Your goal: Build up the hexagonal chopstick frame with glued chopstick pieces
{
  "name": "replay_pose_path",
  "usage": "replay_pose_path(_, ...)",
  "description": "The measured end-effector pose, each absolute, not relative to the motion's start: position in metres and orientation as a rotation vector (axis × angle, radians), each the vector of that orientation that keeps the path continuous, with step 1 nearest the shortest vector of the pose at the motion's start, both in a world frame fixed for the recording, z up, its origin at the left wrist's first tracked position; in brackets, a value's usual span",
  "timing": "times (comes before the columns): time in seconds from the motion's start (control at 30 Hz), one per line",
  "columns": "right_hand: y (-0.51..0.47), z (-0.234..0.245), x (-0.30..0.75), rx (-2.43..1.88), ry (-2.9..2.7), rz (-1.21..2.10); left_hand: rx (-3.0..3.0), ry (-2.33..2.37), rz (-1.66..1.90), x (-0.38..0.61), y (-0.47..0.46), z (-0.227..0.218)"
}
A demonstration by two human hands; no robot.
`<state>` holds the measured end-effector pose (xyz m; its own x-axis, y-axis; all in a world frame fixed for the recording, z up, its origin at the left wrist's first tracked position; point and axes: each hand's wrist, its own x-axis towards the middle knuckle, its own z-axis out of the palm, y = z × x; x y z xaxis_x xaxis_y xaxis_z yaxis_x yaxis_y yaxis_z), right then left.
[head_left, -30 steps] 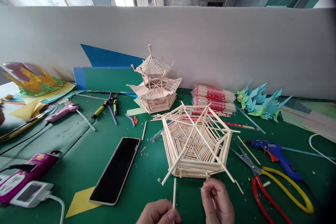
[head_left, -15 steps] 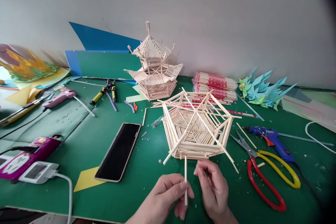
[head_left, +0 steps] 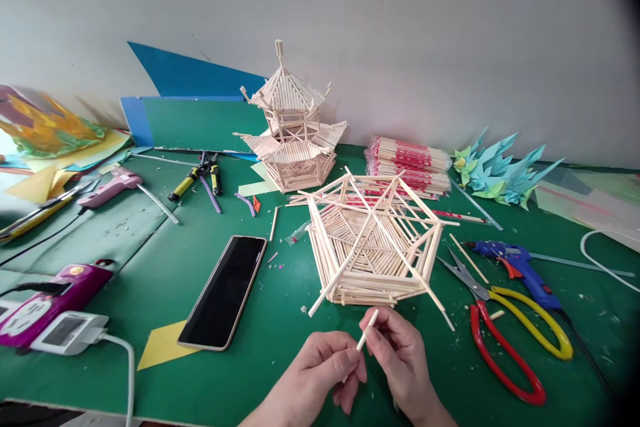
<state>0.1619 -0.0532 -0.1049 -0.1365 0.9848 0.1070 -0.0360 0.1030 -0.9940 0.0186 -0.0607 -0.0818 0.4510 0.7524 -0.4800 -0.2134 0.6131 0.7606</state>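
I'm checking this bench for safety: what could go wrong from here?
The open scissors lie near the right hand; a careless reach might nick a finger. Two crossed sticks jut past the frame and could be bumped loose. The blue glue gun might burn if hot, which I can't tell.

Pretty sure this is a craft workshop: the green tabletop (head_left: 215, 387) has a pink glue gun (head_left: 111, 188), a blue glue gun (head_left: 525, 270) and red-and-yellow scissors (head_left: 483, 292) lying around. Also spotted a wooden stick pagoda (head_left: 297, 153), a hexagonal stick frame (head_left: 380, 281), plastic-wrapped stick bundles (head_left: 407, 159) and spiky blue paper leaves (head_left: 505, 170).
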Motion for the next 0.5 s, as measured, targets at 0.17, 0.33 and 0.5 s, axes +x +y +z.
replay_pose_path(0.17, -0.051, -0.105, 0.161, -1.012, -1.312, 1.259, 0.755, 0.930, 0.650, 0.020, -0.060, -0.089)
replay_pose_path(0.33, -0.052, -0.107, 0.162, -1.013, -1.289, 1.239, 0.861, 0.959, 0.657, 0.018, -0.059, -0.082)
replay_pose_path(0.5, -0.050, -0.105, 0.163, -0.991, -1.348, 1.244, 1.047, 0.871, 0.626, 0.013, -0.060, -0.070)
